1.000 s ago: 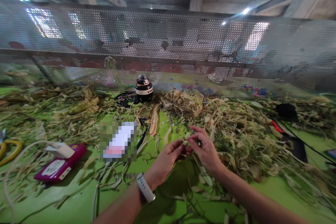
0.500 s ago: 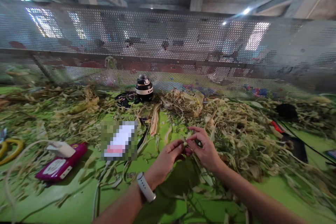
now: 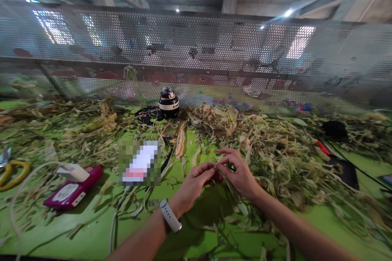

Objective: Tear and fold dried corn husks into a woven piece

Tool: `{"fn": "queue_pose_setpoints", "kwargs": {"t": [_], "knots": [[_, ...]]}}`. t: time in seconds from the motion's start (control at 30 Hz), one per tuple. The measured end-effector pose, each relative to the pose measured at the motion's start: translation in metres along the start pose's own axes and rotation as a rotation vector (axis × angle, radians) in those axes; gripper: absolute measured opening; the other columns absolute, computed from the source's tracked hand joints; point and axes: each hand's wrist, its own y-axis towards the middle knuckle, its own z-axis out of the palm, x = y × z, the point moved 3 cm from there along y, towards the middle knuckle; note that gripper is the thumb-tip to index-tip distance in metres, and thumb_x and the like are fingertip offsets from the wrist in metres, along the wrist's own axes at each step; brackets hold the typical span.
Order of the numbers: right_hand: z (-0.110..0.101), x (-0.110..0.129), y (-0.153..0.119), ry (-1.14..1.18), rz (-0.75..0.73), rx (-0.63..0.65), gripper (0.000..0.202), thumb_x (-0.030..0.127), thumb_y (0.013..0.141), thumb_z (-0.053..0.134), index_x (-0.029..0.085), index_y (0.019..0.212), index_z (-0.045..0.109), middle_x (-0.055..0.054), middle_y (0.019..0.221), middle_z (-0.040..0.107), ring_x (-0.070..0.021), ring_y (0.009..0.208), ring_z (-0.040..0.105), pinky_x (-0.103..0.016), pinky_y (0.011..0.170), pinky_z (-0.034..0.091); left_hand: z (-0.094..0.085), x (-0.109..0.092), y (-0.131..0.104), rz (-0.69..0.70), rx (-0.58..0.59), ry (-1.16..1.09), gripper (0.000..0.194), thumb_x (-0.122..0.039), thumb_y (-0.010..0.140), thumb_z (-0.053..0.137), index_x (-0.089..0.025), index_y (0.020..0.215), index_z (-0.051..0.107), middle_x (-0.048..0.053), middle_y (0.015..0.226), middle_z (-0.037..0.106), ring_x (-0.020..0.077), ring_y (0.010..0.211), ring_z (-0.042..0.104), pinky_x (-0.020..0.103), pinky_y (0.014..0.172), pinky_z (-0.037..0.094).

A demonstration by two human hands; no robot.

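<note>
My left hand [image 3: 196, 181], with a white band on the wrist, is closed in a pinch near the middle of the green table [image 3: 101, 228]. Touching its fingertips, my right hand [image 3: 237, 173] pinches with thumb and index finger while its other fingers are raised. What lies between the fingertips is too small to make out. A heap of dried, pale green and brown plant strands [image 3: 284, 159] spreads beside and behind my right hand. Loose strands also lie under both hands.
A phone with a blurred screen [image 3: 141, 163] and its cable lie left of my hands. Farther left are a magenta power strip [image 3: 73, 189] with a white plug and yellow-handled scissors [image 3: 15, 173]. Behind stand a black jar [image 3: 168, 104] and a perforated metal screen [image 3: 196, 45].
The small pale green piece seen between my fingertips before is no longer distinct. Both hands stay in nearly the same place, with their fingertips slightly shifted.
</note>
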Motion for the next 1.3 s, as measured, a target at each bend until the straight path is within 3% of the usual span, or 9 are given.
{"fn": "queue_pose_setpoints", "kwargs": {"t": [0.27,0.37,0.5,0.63,0.8,0.93,1.07,1.3], "knots": [[0.005,-0.006,0.0,0.034,0.022,0.017,0.012,0.028,0.082,0.06,0.02,0.074,0.06,-0.009,0.107,0.058,-0.0233,0.11,0.052,-0.043,0.096,0.038,-0.001,0.001,0.003,0.024,0.018,0.117,0.018,-0.032,0.076,0.064,-0.014,0.078,0.065,0.002,0.068,0.066,0.0133,0.069,0.056,0.023,0.068,0.041],[0.0,-0.009,0.003,0.028,0.0,-0.03,0.008,0.028,0.084,0.057,0.021,0.082,0.06,-0.008,0.104,0.059,-0.0212,0.103,0.056,-0.039,0.09,0.045,-0.003,0.0,0.005,0.009,-0.023,0.074,0.02,-0.034,0.072,0.068,-0.015,0.078,0.064,0.002,0.066,0.066,0.013,0.066,0.056,0.024,0.067,0.042],[-0.017,-0.002,0.01,-0.149,-0.209,-0.083,0.01,0.021,0.088,0.05,0.023,0.094,0.059,-0.009,0.104,0.06,-0.0204,0.1,0.056,-0.038,0.087,0.046,-0.007,0.0,0.006,-0.036,-0.089,-0.075,0.023,-0.033,0.065,0.074,-0.015,0.076,0.063,0.002,0.066,0.066,0.0128,0.065,0.058,0.023,0.064,0.043],[-0.021,0.005,0.009,-0.41,-0.478,0.091,0.021,0.016,0.085,0.055,0.025,0.104,0.059,-0.009,0.114,0.058,-0.0222,0.107,0.053,-0.04,0.09,0.045,-0.008,-0.002,0.006,-0.056,-0.094,-0.19,0.023,-0.029,0.062,0.076,-0.015,0.075,0.063,0.001,0.064,0.065,0.0105,0.063,0.057,0.02,0.061,0.042],[-0.017,0.006,0.001,-0.43,-0.595,0.173,0.018,0.015,0.086,0.053,0.025,0.099,0.062,-0.009,0.115,0.058,-0.0214,0.11,0.051,-0.039,0.09,0.044,-0.008,-0.002,0.006,-0.094,-0.1,-0.156,0.024,-0.031,0.061,0.077,-0.015,0.073,0.063,0.0,0.064,0.063,0.0092,0.061,0.056,0.019,0.058,0.041],[-0.017,0.009,0.001,-0.311,-0.473,0.139,0.016,0.021,0.084,0.058,0.025,0.098,0.062,-0.008,0.108,0.061,-0.022,0.103,0.054,-0.038,0.086,0.045,-0.007,-0.002,0.006,-0.064,-0.072,-0.025,0.023,-0.035,0.067,0.072,-0.015,0.073,0.062,0.0,0.064,0.062,0.0105,0.063,0.056,0.02,0.058,0.04],[-0.016,0.01,0.004,-0.239,-0.258,0.041,0.009,0.026,0.084,0.057,0.021,0.09,0.061,-0.006,0.082,0.063,-0.02,0.08,0.057,-0.033,0.073,0.047,-0.004,-0.005,0.005,0.02,-0.045,0.14,0.026,-0.04,0.07,0.068,-0.016,0.077,0.06,0.0,0.064,0.06,0.0129,0.064,0.055,0.023,0.058,0.04],[-0.007,0.011,0.006,-0.271,-0.165,0.079,0.012,0.025,0.085,0.053,0.02,0.077,0.06,-0.004,0.069,0.061,-0.0175,0.067,0.055,-0.03,0.064,0.044,-0.002,-0.007,0.004,0.145,0.03,0.333,0.023,-0.039,0.08,0.056,-0.016,0.08,0.061,0.001,0.068,0.059,0.0141,0.066,0.051,0.026,0.063,0.038]]}}
